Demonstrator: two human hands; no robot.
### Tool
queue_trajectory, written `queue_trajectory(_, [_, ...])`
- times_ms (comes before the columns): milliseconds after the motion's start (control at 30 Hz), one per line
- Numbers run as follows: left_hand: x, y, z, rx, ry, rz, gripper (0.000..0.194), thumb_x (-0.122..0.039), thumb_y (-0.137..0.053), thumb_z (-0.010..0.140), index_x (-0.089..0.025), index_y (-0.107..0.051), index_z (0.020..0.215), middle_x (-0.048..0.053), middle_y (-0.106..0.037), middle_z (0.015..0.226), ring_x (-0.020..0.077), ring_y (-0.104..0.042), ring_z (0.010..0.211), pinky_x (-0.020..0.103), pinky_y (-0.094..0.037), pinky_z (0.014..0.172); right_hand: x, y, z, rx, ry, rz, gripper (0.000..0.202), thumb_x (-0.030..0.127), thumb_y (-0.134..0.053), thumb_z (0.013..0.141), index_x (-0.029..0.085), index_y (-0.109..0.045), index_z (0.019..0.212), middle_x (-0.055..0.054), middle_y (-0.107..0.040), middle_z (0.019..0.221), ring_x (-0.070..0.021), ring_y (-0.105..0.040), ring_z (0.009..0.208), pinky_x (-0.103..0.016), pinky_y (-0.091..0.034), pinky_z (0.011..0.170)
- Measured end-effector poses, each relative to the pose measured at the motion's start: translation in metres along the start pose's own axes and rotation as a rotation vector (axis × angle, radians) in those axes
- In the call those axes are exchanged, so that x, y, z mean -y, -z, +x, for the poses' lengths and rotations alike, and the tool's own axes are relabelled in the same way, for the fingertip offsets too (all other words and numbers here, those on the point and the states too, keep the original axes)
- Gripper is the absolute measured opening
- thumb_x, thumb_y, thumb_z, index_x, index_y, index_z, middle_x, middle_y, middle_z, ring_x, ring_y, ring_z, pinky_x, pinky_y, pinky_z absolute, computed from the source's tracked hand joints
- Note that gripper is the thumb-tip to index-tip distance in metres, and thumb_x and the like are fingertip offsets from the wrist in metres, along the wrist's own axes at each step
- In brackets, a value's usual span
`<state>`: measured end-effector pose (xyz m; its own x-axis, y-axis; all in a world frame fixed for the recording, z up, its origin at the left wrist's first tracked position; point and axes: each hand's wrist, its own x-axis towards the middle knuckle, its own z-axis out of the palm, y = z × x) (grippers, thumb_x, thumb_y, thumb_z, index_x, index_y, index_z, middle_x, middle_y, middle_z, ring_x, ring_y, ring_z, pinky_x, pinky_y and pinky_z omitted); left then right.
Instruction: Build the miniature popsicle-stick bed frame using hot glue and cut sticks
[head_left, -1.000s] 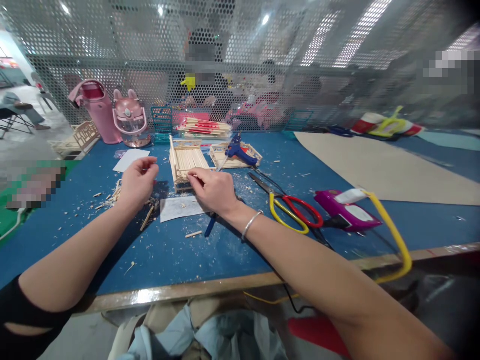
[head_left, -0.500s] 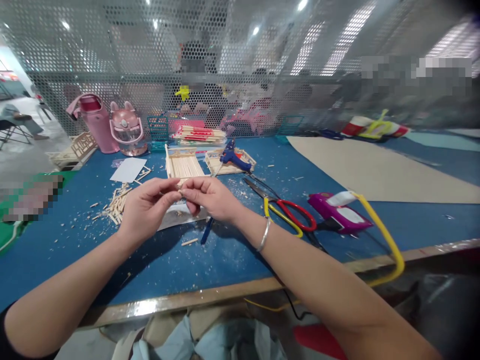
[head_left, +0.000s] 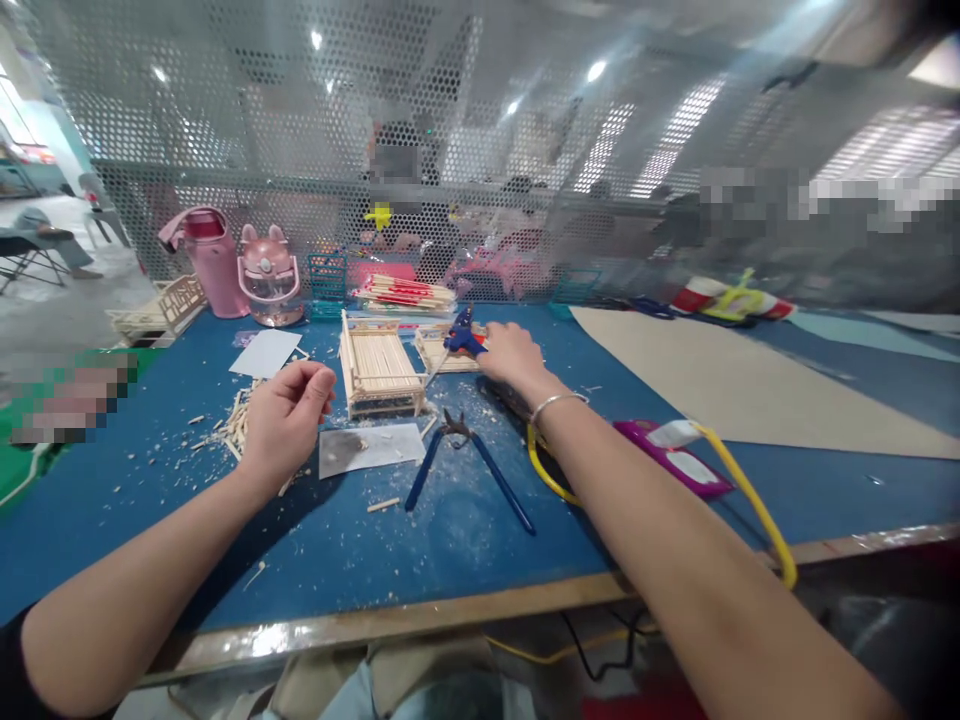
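Note:
My right hand (head_left: 514,355) reaches to the back of the table, its fingers curled round the handle of a blue hot glue gun (head_left: 463,335). The gun rests by a small frame of wooden sticks (head_left: 435,352). Over a heap of short cut sticks (head_left: 238,425) my left hand (head_left: 289,415) is closed, thumb pressed to the curled fingers; whatever they pinch is hidden. Between the hands stands a small bed-like model of pale sticks (head_left: 382,365). In front of it lie a white paper strip (head_left: 371,450) and blue-handled cutting pliers (head_left: 457,430), jaws apart.
Yellow-handled scissors (head_left: 551,475) lie partly under my right forearm, near a purple-and-white tool (head_left: 679,460) with a yellow cord. A pink bottle (head_left: 214,265), a clear pink-lidded jug (head_left: 268,280) and bundled sticks (head_left: 405,293) stand along the mesh screen. Beige card (head_left: 735,375) covers the right side.
My hands have parted. The right hand has moved forward and right onto the glue gun; the left has drawn slightly away, still closed. The pliers and stick model now show more fully.

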<state>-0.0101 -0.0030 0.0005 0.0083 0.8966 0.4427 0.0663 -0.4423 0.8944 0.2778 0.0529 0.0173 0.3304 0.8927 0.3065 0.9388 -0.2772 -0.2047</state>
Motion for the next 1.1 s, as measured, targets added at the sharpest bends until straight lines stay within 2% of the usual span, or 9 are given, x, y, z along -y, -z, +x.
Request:
queue_trajectory(100, [0.002,0.000,0.000,0.053,-0.013,0.017,0.015,-0.030,-0.057,0.080,-0.018,-0.058,0.070,-0.003,-0.053,0.054,0.0077,-0.048,0.046,0.018,-0.039,0.043,-0.017,-0.014,0.009,0.098,-0.032,-0.076,0.049,0.013,-0.061,0.067,0.013,-0.059,0.115,-0.020,-0.057,0.111,-0.0306,-0.058,0.099,-0.036,-0.044,0.081])
queue_trajectory(200, [0.001,-0.001,-0.001,0.067,0.023,-0.020,0.018,-0.032,-0.057,0.081,-0.018,-0.057,0.070,-0.003,-0.053,0.054,0.0073,-0.048,0.045,0.018,-0.039,0.043,-0.025,-0.018,0.014,0.153,-0.029,-0.091,0.040,0.012,-0.061,0.067,0.011,-0.064,0.107,-0.020,-0.062,0.104,-0.0288,-0.061,0.096,-0.032,-0.044,0.078])
queue_trajectory(367, [0.001,-0.003,0.003,-0.015,0.154,-0.180,0.026,-0.040,-0.060,0.078,-0.017,-0.053,0.069,-0.004,-0.051,0.056,0.0064,-0.045,0.043,0.018,-0.037,0.039,-0.032,-0.009,0.026,0.147,-0.073,-0.029,0.029,0.017,-0.057,0.072,0.009,-0.066,0.098,-0.020,-0.066,0.098,-0.0288,-0.062,0.094,-0.029,-0.044,0.073])
queue_trajectory(467, [0.002,-0.003,0.006,-0.040,0.233,-0.234,0.028,-0.043,-0.063,0.075,-0.017,-0.053,0.070,-0.004,-0.052,0.057,0.0062,-0.046,0.043,0.018,-0.036,0.038,-0.036,-0.006,0.029,0.135,-0.146,0.062,0.025,0.018,-0.055,0.073,0.008,-0.068,0.091,-0.017,-0.069,0.084,-0.0245,-0.066,0.077,-0.026,-0.045,0.063])
queue_trajectory(600, [0.006,-0.003,0.007,-0.015,0.261,-0.246,0.030,-0.044,-0.063,0.074,-0.017,-0.053,0.069,-0.004,-0.052,0.057,0.0058,-0.045,0.043,0.017,-0.035,0.037,-0.042,-0.009,0.023,0.062,-0.225,0.248,0.036,0.038,-0.054,0.077,0.008,-0.066,0.093,-0.012,-0.067,0.072,-0.0179,-0.062,0.055,-0.026,-0.044,0.051])
queue_trajectory(767, [0.011,-0.003,0.007,0.044,0.285,-0.194,0.035,-0.050,-0.063,0.072,-0.017,-0.054,0.068,-0.004,-0.051,0.057,0.0062,-0.046,0.045,0.017,-0.036,0.039,-0.044,-0.008,0.017,-0.034,-0.230,0.497,0.047,0.054,-0.047,0.081,0.011,-0.065,0.087,-0.011,-0.068,0.079,-0.0162,-0.062,0.056,-0.026,-0.047,0.052])
queue_trajectory(933, [0.011,-0.003,0.008,0.020,0.308,-0.161,0.040,-0.055,-0.064,0.068,-0.017,-0.053,0.067,-0.004,-0.051,0.057,0.0072,-0.046,0.047,0.016,-0.036,0.039,-0.038,0.012,0.005,-0.207,-0.174,0.685,0.036,0.045,-0.043,0.084,0.013,-0.061,0.081,-0.011,-0.067,0.083,-0.0156,-0.062,0.063,-0.028,-0.049,0.061])
queue_trajectory(1033, [0.012,-0.003,0.010,-0.007,0.312,-0.122,0.042,-0.057,-0.063,0.066,-0.016,-0.054,0.067,-0.003,-0.052,0.060,0.0089,-0.048,0.053,0.016,-0.039,0.042,-0.028,0.039,-0.012,-0.306,-0.026,0.771,0.021,0.037,-0.051,0.079,0.017,-0.059,0.081,-0.005,-0.065,0.075,-0.0142,-0.061,0.063,-0.027,-0.050,0.066])
queue_trajectory(1100, [0.014,-0.003,0.011,-0.009,0.349,-0.095,0.042,-0.058,-0.064,0.065,-0.016,-0.056,0.067,-0.001,-0.055,0.064,0.0110,-0.051,0.058,0.018,-0.042,0.045,-0.022,0.063,-0.025,-0.328,0.066,0.744,0.015,0.031,-0.054,0.076,0.019,-0.057,0.068,-0.002,-0.060,0.063,-0.0147,-0.058,0.060,-0.028,-0.049,0.065])
